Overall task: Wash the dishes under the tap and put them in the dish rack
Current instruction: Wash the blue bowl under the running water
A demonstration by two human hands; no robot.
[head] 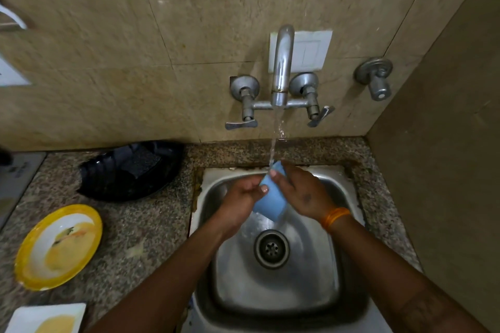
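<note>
Both hands clasp a blue cup point(267, 199) over the steel sink point(332, 273): left hand point(243, 194) pinching its side, right hand point(300, 192) wrapped around its upper end, directly under the tap point(281, 67) stream.

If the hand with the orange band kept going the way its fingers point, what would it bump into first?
Probably nothing new: the right hand already holds the blue cup, and its fingers point up-left toward the running water. Past those, it would likely meet the tiled wall under the tap, though depth is hard to judge.
</note>
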